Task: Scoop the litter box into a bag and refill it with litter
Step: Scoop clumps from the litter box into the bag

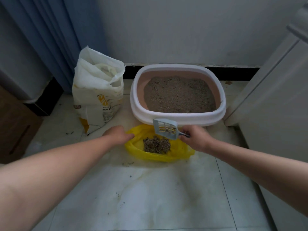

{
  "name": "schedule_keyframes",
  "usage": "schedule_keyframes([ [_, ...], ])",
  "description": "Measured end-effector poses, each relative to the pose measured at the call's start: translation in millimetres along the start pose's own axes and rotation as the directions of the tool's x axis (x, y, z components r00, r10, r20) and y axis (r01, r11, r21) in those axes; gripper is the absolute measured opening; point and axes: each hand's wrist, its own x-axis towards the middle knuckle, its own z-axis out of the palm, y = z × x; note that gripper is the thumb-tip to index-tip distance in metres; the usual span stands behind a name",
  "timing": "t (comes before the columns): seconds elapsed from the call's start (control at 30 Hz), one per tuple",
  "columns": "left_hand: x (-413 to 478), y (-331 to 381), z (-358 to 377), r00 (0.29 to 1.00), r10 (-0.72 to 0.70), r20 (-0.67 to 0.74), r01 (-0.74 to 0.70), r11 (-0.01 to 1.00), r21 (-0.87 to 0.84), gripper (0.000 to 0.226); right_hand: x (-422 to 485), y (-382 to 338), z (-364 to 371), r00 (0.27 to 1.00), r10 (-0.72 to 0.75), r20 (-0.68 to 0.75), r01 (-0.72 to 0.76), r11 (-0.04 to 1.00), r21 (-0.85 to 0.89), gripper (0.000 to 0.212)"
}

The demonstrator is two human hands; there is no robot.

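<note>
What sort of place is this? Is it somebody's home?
Most likely a corner of a home, though which room is unclear. A cat litter box sits on a tiled floor by a white wall, an open sack of litter stands beside it, and a blue curtain hangs at the left.

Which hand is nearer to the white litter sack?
Left. The left hand holds the edge of the yellow bag just beside the sack; the right hand holds the scoop, farther away.
</note>
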Motion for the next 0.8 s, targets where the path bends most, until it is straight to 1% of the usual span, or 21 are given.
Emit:
schedule_keyframes([
  [0.03, -1, -1, -2, 1.0, -0.015, 0.023, 0.016, 0.998, -0.056, 0.046, 2, -4, 3, 1.0, -0.003, -0.016, 0.002, 1.0, -0.027, 0.03],
  [0.13, -3, 3, -4, 1.0, -0.016, 0.025, 0.02, 0.986, -0.168, 0.032, 4, -15, 9, 0.998, -0.033, -0.048, 0.029, 0.996, -0.081, 0.031],
  [0.2, -5, 7, -3, 1.0, -0.002, 0.013, 0.004, 0.982, -0.187, 0.022, 4, -18, 12, 0.997, -0.062, -0.045, 0.057, 0.993, -0.103, 0.032],
  [0.27, -6, 10, -2, 1.0, 0.014, 0.001, -0.013, 0.982, -0.186, 0.017, 4, -19, 12, 0.994, -0.096, -0.05, 0.088, 0.986, -0.141, 0.026],
  [0.33, -6, 13, -1, 1.0, 0.026, -0.008, -0.027, 0.982, -0.188, 0.016, 3, -16, 13, 0.988, -0.132, -0.074, 0.117, 0.976, -0.183, 0.022],
  [0.43, -4, 16, -2, 0.999, 0.03, -0.037, -0.036, 0.983, -0.178, 0.016, -2, -10, 14, 0.986, -0.148, -0.075, 0.128, 0.968, -0.218, 0.028],
  [0.67, -2, 20, -2, 0.996, 0.046, -0.071, -0.058, 0.983, -0.176, 0.018, -11, 3, 18, 0.98, -0.166, -0.108, 0.147, 0.975, -0.169, 0.024],
  [0.8, -3, 20, -2, 0.994, 0.057, -0.089, -0.072, 0.984, -0.166, 0.019, -12, 4, 16, 0.979, -0.148, -0.14, 0.129, 0.982, -0.138, 0.026],
])
